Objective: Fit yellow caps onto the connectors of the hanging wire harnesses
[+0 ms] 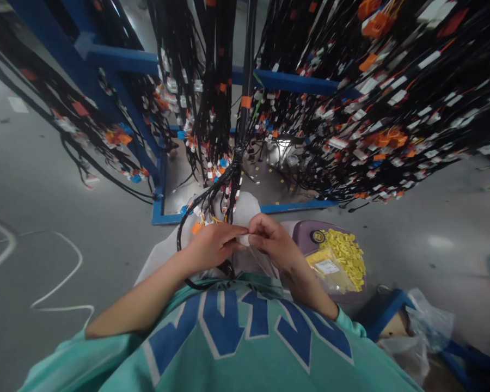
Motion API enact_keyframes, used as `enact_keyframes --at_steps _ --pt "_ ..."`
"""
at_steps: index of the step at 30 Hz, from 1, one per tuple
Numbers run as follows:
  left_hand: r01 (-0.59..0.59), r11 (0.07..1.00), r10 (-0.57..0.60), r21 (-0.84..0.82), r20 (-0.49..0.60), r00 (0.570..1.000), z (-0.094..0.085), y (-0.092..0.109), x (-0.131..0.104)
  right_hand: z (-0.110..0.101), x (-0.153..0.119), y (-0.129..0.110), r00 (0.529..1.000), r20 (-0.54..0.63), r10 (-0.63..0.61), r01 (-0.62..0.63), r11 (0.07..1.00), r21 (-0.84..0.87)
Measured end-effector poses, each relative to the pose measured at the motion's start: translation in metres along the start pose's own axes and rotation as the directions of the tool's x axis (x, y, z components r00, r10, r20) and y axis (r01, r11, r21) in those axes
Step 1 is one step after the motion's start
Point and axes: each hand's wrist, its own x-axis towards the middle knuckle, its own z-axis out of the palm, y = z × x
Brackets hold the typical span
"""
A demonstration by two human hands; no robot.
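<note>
My left hand (215, 244) and my right hand (270, 239) meet above my lap, fingertips almost touching. Both pinch a small white piece (244, 239), which looks like a connector; the fingers cover most of it. A black wiring harness (237, 155) hangs down in front of me, and its taped branches (187, 211) curve down to my lap beside my left hand. Just beyond my left fingers lies an orange connector (196, 227) with thin yellow wires.
Harnesses with many connectors hang from a blue frame (157, 212) ahead, left and right (386, 139). By my right forearm, a purple seat or tray (304, 231) holds small yellow parts (345, 253), a clear bag (330, 272) and a black roll (317, 236). A white cord (61, 309) lies on the floor.
</note>
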Motion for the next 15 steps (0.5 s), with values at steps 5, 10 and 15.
enact_keyframes --at_steps 5,10,15 --pt "0.028 1.000 -0.028 -0.013 -0.023 0.999 0.002 0.005 0.001 -0.008 -0.003 -0.006 0.994 0.101 0.040 -0.042 0.999 0.013" --pt "0.011 0.999 -0.012 -0.050 -0.039 0.999 0.000 0.001 0.001 -0.011 -0.006 -0.013 0.987 0.126 0.104 -0.101 0.995 -0.026" --pt "-0.006 0.999 0.003 -0.051 -0.067 0.998 0.001 -0.002 -0.001 -0.006 -0.005 -0.014 0.994 0.092 0.063 -0.062 0.998 -0.016"
